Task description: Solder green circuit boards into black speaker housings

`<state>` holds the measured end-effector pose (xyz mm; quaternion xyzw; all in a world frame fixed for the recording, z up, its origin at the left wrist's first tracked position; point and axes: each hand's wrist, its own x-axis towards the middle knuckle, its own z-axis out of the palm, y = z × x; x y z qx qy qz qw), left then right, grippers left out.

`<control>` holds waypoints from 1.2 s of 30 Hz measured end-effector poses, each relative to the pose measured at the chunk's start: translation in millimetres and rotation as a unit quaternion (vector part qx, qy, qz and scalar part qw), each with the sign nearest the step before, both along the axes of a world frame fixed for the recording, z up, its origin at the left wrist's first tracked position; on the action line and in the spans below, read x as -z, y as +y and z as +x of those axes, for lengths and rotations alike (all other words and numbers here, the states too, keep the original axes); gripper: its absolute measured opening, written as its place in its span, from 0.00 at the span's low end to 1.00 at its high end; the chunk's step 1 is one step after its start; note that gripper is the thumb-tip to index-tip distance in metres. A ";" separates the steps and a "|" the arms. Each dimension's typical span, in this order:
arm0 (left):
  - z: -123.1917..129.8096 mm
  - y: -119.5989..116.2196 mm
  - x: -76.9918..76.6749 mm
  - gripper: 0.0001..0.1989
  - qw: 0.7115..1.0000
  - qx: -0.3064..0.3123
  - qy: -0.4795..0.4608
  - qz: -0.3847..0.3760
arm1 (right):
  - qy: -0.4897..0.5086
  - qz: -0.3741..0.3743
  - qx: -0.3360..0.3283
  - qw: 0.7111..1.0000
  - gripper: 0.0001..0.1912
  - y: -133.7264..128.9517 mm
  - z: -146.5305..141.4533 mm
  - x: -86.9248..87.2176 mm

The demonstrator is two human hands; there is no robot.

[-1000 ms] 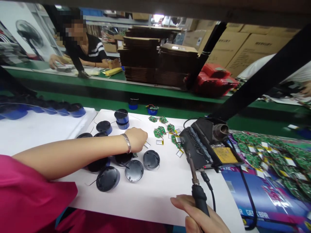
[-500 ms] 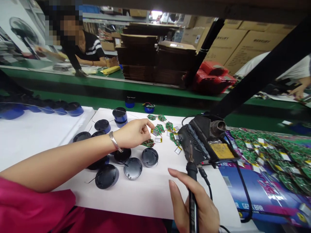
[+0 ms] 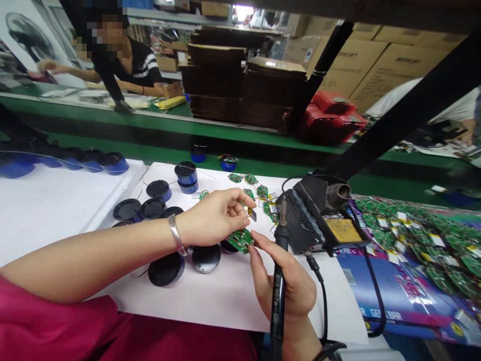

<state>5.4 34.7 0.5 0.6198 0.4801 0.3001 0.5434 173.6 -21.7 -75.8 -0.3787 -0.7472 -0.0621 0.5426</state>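
Note:
My left hand, with a silver bangle at the wrist, pinches a small silver battery with yellow tape. Just below it, a green circuit board hangs at the fingertips of my right hand, its edge between thumb and index finger. The same right hand also holds a black soldering iron, its tip pointing up and away. Round black-and-blue housings lie around and beneath my left forearm. Behind my hands, more boards with batteries rest on the white sheet.
A soldering stand with a yellow sponge is right of my hands. Many boards lie on blue-purple packaging at the far right. A black slanted post crosses the right side. Beyond the green ledge, a person sits at another table.
My left hand has moved slightly nearer and right, now with a battery in its pinch. My right hand has come up and left with the iron and closed on the board's edge.

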 end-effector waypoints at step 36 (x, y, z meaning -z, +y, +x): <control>11.6 -26.3 26.7 0.42 0.853 0.120 0.479 0.170 | -0.077 0.074 0.247 0.963 0.19 1.4 25.8 10.0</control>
